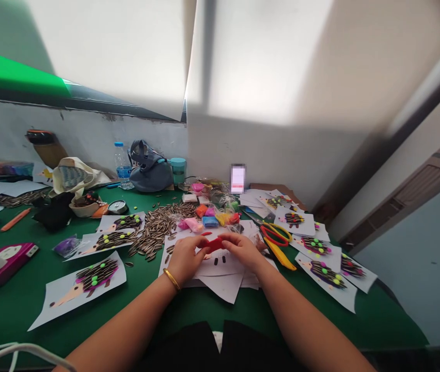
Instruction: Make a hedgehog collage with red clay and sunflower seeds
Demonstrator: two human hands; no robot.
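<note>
Between my two hands is a flat red piece of modelling clay (215, 244), stretched across from one set of fingertips to the other. My left hand (187, 257), with a gold bangle at the wrist, pinches its left end. The right end sits between the fingers of my right hand (244, 250). Below them lie white paper sheets (222, 284) bearing small dark oval pieces (220, 261). Just beyond my fingers are coloured clay packets (210, 221), and a smaller red bit (206, 233) rests on the paper.
A heap of striped sunflower seeds (161, 225) spreads behind my left hand. Red-handled scissors (276, 234) and a yellow cutter (280, 254) lie right. Hedgehog pictures (92, 281) flank both sides. Farther back stand a water bottle (122, 168), a grey-blue bag (150, 173) and a phone (238, 179).
</note>
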